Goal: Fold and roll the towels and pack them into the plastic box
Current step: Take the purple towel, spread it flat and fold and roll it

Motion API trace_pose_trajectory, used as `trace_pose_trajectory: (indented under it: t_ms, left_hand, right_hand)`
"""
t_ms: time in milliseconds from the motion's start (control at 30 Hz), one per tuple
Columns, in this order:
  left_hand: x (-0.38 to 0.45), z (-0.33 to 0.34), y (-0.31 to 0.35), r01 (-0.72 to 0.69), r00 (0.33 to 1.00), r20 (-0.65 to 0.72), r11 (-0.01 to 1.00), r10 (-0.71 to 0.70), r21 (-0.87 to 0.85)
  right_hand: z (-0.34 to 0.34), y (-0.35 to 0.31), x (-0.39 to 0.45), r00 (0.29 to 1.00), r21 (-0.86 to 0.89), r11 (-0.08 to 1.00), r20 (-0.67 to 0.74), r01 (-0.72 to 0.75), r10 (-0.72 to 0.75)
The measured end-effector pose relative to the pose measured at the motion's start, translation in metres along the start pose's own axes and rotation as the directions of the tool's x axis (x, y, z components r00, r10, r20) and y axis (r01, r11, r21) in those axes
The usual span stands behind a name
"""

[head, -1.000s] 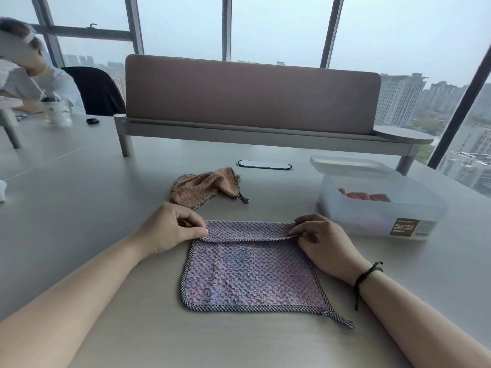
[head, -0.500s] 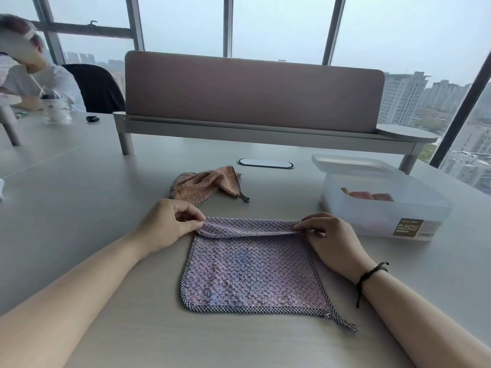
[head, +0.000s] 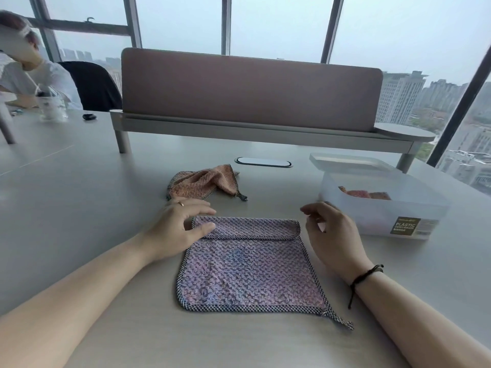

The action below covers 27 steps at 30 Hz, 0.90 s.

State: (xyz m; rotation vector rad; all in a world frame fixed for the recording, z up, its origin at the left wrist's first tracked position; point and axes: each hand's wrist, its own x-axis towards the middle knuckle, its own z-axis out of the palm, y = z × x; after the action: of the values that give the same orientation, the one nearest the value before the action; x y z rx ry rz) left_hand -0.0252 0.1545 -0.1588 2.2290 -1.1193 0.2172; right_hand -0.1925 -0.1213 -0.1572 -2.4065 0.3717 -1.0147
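Purple towel flat between the hands, far edge turned over: left hand rests relaxed on its corner, right hand hovers empty beside it; the soft, light cloth is probably best pinched at the folded corners.

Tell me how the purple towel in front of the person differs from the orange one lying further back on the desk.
The purple towel lies spread flat with only its far edge folded over; the orange towel sits crumpled in a loose heap. The purple towel is next to both hands, the left hand touching its folded corner; the orange towel lies beyond them, untouched. Both share a checked border and a small corner loop, and neither is in the plastic box yet.
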Motion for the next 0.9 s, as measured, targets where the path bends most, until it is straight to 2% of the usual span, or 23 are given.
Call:
trace_pose_trajectory:
  t_ms: [67, 133, 167, 233, 267, 367, 533, 667, 733, 800, 900]
  left_hand:
    - [-0.002, 0.001, 0.009, -0.071, 0.984, 0.17, 0.994, 0.056, 0.078]
    - [-0.003, 0.009, 0.02, -0.134, 0.927, 0.371, 0.976, 0.062, 0.172]
    - [-0.003, 0.012, 0.025, -0.164, 0.894, 0.447, 0.958, 0.045, 0.233]
    - [-0.003, 0.017, 0.032, -0.186, 0.851, 0.525, 0.931, -0.007, 0.315]
    - [-0.003, 0.017, 0.034, -0.18, 0.839, 0.544, 0.928, -0.029, 0.327]
    - [0.0, 0.014, 0.033, -0.18, 0.817, 0.575, 0.924, -0.051, 0.338]
    - [0.003, 0.015, 0.028, -0.182, 0.822, 0.568, 0.928, -0.038, 0.325]
    - [0.008, 0.014, 0.024, -0.123, 0.907, 0.421, 0.96, 0.007, 0.25]
    - [0.008, 0.012, 0.021, -0.098, 0.943, 0.329, 0.983, 0.042, 0.155]
    - [0.003, 0.01, 0.021, -0.09, 0.963, 0.258, 0.995, 0.079, 0.034]
    - [-0.009, 0.006, 0.029, -0.221, 0.965, 0.125, 0.971, 0.231, -0.09]
  right_hand:
    - [0.0, -0.01, -0.004, 0.996, -0.017, 0.996, 0.021, 0.084, -0.084]
    - [0.003, -0.022, -0.009, 0.966, -0.045, 0.989, 0.223, 0.144, -0.13]
    - [0.005, -0.027, -0.011, 0.925, -0.079, 0.981, 0.353, 0.179, -0.14]
    - [0.012, -0.032, -0.014, 0.817, -0.154, 0.952, 0.561, 0.265, -0.137]
    - [0.014, -0.033, -0.013, 0.773, -0.177, 0.938, 0.621, 0.298, -0.128]
    - [0.015, -0.031, -0.01, 0.704, -0.198, 0.925, 0.704, 0.324, -0.096]
    - [0.018, -0.025, -0.004, 0.68, -0.206, 0.921, 0.729, 0.331, -0.081]
    - [0.022, -0.017, 0.005, 0.71, -0.216, 0.928, 0.701, 0.304, -0.07]
    - [0.021, -0.014, 0.006, 0.744, -0.204, 0.932, 0.661, 0.299, -0.094]
    - [0.017, -0.014, 0.004, 0.812, -0.174, 0.94, 0.565, 0.293, -0.148]
    - [0.005, -0.019, -0.005, 0.914, -0.012, 0.967, 0.33, 0.253, -0.235]
